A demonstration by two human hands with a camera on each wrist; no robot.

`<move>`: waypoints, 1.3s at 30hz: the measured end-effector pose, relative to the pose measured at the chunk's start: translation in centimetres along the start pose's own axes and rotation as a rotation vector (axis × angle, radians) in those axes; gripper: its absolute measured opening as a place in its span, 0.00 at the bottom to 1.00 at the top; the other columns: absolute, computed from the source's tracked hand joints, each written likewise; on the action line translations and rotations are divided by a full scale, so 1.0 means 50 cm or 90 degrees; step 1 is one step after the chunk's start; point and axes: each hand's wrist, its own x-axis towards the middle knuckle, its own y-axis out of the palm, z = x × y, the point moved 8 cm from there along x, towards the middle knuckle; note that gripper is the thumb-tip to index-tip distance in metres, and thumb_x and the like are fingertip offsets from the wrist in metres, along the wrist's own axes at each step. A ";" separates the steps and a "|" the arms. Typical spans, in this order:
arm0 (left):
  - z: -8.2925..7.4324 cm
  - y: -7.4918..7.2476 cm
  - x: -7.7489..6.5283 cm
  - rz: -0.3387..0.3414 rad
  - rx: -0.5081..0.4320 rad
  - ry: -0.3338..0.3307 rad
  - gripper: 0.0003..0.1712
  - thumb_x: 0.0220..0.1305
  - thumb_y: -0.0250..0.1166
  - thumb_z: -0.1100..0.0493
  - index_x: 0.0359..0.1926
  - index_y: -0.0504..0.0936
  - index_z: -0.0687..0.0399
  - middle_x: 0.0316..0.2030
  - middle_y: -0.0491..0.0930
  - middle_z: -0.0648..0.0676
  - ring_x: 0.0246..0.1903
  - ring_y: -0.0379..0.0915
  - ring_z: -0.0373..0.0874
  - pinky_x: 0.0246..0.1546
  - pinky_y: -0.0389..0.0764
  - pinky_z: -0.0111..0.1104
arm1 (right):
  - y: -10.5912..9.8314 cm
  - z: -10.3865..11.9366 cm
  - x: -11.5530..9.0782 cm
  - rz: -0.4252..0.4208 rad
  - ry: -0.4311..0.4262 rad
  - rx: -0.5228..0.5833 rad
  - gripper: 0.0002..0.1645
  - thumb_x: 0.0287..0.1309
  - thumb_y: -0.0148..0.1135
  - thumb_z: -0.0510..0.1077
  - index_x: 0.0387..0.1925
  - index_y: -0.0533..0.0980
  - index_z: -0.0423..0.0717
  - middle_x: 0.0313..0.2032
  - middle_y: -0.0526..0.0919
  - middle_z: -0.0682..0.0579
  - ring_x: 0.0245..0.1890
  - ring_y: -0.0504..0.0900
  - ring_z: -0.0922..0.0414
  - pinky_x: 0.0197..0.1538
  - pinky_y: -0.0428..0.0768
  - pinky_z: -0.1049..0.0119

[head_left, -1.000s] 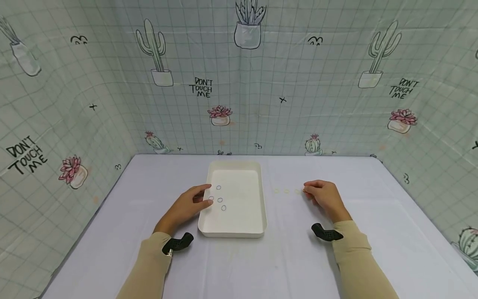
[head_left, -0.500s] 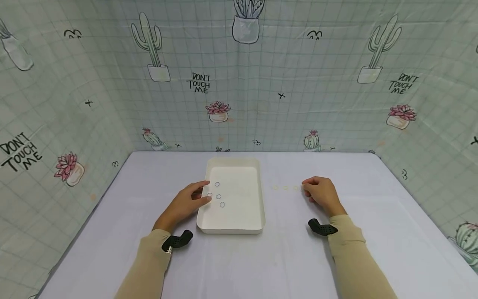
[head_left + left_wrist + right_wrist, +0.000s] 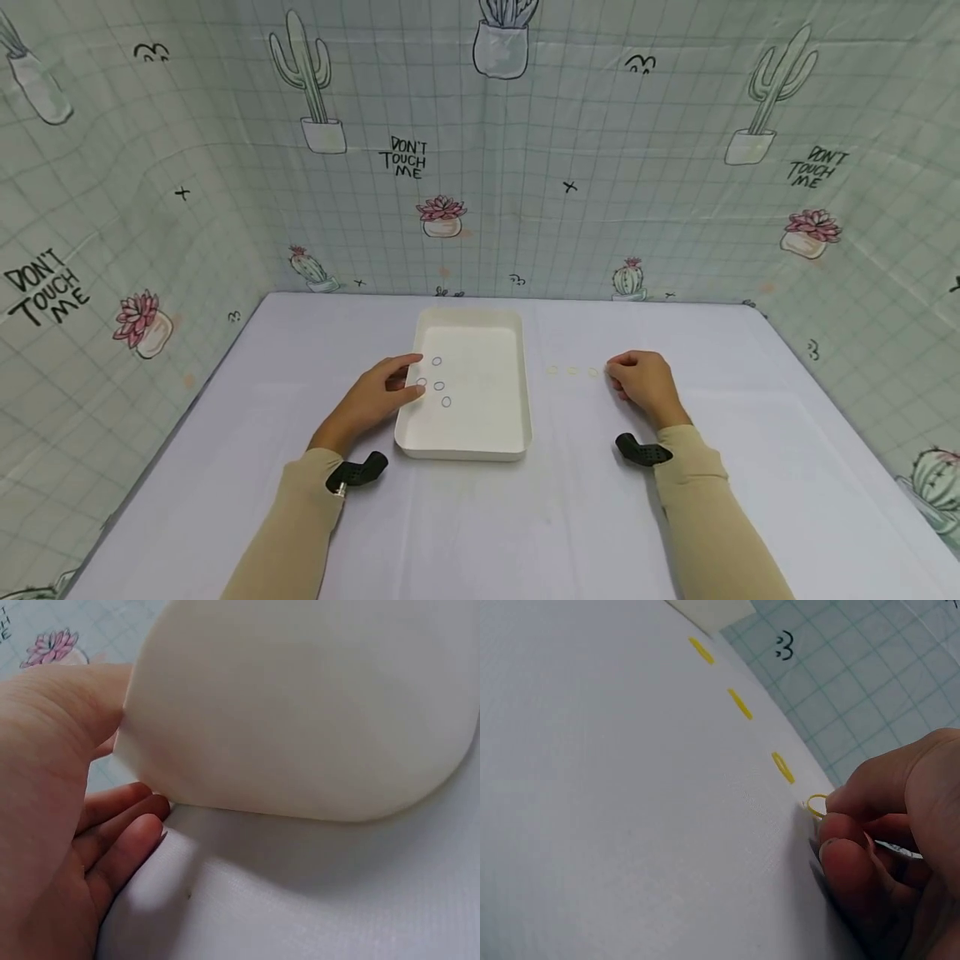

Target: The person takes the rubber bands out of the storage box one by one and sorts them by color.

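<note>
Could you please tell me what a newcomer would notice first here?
Likely the cactus-printed backdrop behind the table, then the white tray near the middle, four bluish rings in its left half. Right of it, three yellow rings lie in a row beside the right hand, which pinches another.

Surface record: matt plastic, woven cloth, rubbery bands.
From my station I log the tray (image 3: 487, 404), centre of the head view, as smooth, plastic-looking, with a soft low sheen. The table covering (image 3: 465, 525) across the lower frame reads as matt cloth, finely textured, faintly creased. I note the backdrop (image 3: 517, 167), upper frame, as printed matt cloth, rippled at upper left. The yellow bands (image 3: 740, 703), upper centre to right of the right wrist view, look smooth and rubbery. Sleeves (image 3: 712, 517), lower left and right: soft, matt cloth. Wrist mounts (image 3: 357, 472) beside them: matt black, plastic-looking, perforated.
</note>
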 end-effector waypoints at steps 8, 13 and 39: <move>-0.007 -0.004 0.006 -0.005 0.000 0.024 0.35 0.66 0.68 0.50 0.72 0.70 0.42 0.66 0.69 0.58 0.60 0.70 0.55 0.62 0.70 0.49 | -0.009 0.013 0.000 -0.011 0.000 0.012 0.14 0.66 0.58 0.42 0.44 0.82 0.35 0.27 0.82 0.48 0.25 0.79 0.58 0.29 0.81 0.68; -0.009 -0.003 0.006 -0.004 0.007 0.026 0.34 0.67 0.68 0.50 0.72 0.70 0.42 0.66 0.69 0.57 0.59 0.71 0.54 0.61 0.70 0.49 | -0.009 0.010 -0.005 -0.013 0.014 -0.003 0.14 0.66 0.58 0.42 0.45 0.82 0.36 0.28 0.82 0.48 0.25 0.79 0.58 0.29 0.80 0.68; -0.005 0.001 -0.002 -0.009 0.014 0.018 0.34 0.68 0.66 0.49 0.72 0.70 0.42 0.67 0.68 0.58 0.61 0.70 0.56 0.63 0.69 0.50 | -0.014 -0.021 -0.015 -0.018 0.039 0.165 0.20 0.71 0.58 0.45 0.55 0.77 0.33 0.35 0.81 0.46 0.27 0.81 0.62 0.34 0.83 0.69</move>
